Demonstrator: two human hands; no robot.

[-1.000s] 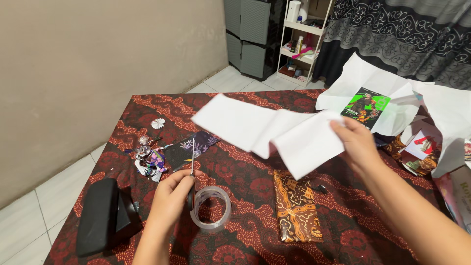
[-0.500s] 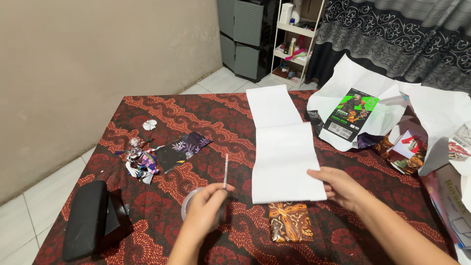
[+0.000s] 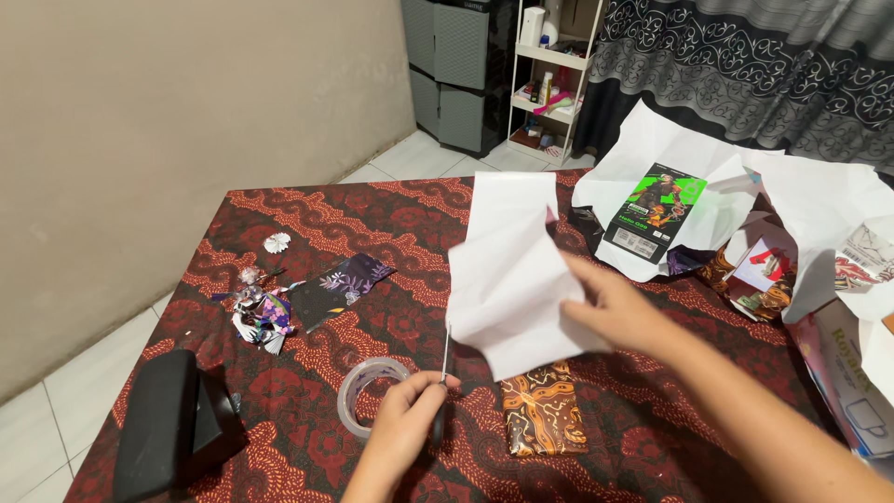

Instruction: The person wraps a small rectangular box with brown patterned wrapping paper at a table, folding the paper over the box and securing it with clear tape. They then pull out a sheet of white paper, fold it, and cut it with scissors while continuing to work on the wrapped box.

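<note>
My right hand (image 3: 610, 312) pinches a long white sheet of paper (image 3: 515, 270), lifted and bent above the table. My left hand (image 3: 405, 424) grips a pair of scissors (image 3: 444, 359), the blades pointing up toward the sheet's lower left edge. A roll of clear tape (image 3: 366, 391) lies flat just left of that hand. Under the sheet rests a small packet wrapped in brown patterned paper (image 3: 543, 410).
The table wears a red patterned cloth (image 3: 307, 224). A black case (image 3: 163, 424) sits at the front left, paper scraps (image 3: 265, 307) and a dark floral piece (image 3: 340, 284) behind it. White sheets with a green and black box (image 3: 656, 210) crowd the right. A shelf (image 3: 549, 84) stands beyond.
The sheet lay flat on the table half a second ago; my right hand has lifted and folded it. My left hand has moved right with the scissors, up to the sheet's edge.
</note>
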